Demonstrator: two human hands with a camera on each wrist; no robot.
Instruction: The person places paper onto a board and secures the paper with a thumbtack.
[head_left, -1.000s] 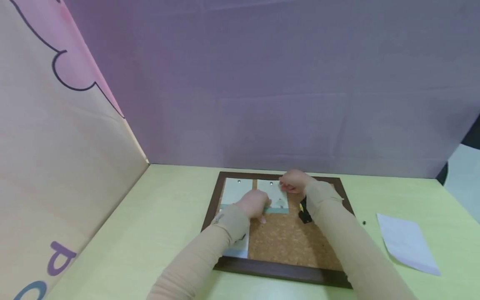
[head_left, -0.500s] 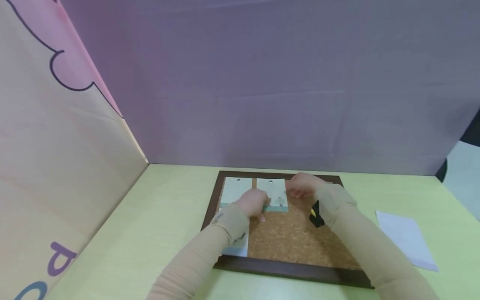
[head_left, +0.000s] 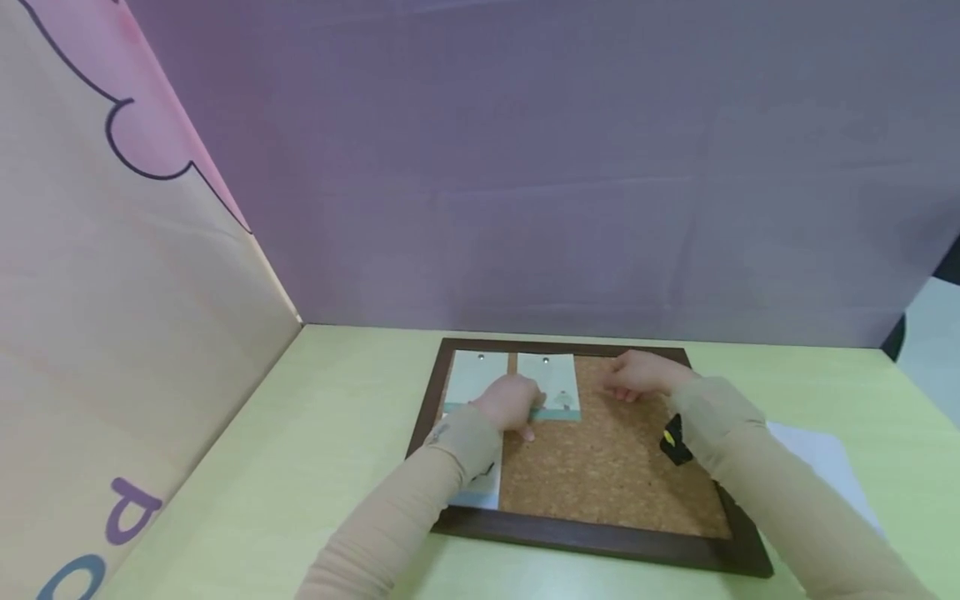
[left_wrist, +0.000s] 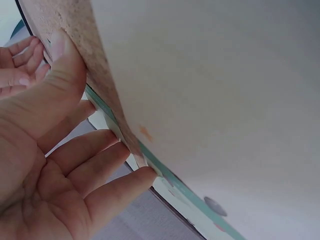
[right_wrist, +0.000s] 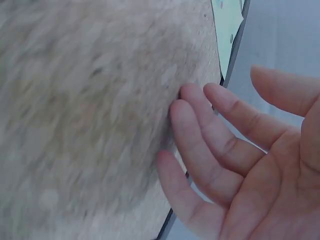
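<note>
A cork board (head_left: 600,475) in a dark brown frame lies on the table. Two printed paper sheets are pinned along its far edge, the left sheet (head_left: 476,375) and the right sheet (head_left: 566,385). Below them, at the board's near left, lies another sheet (head_left: 480,492), partly hidden by the left sleeve. My left hand (head_left: 508,404) rests fingertips on the upper sheets' lower edges; in the left wrist view its thumb is on the cork. My right hand (head_left: 637,375) is over bare cork at the far right, fingers slightly bent and holding nothing in the right wrist view.
A white paper (head_left: 825,467) lies on the table right of the board, partly behind the right sleeve. A black strap piece (head_left: 675,442) sits at the right wrist. A purple-grey cloth wall (head_left: 525,208) rises behind the table, with a printed panel (head_left: 150,292) at left.
My right hand has moved rightward off the right sheet's edge and over the bare cork. The left hand stays on the sheets.
</note>
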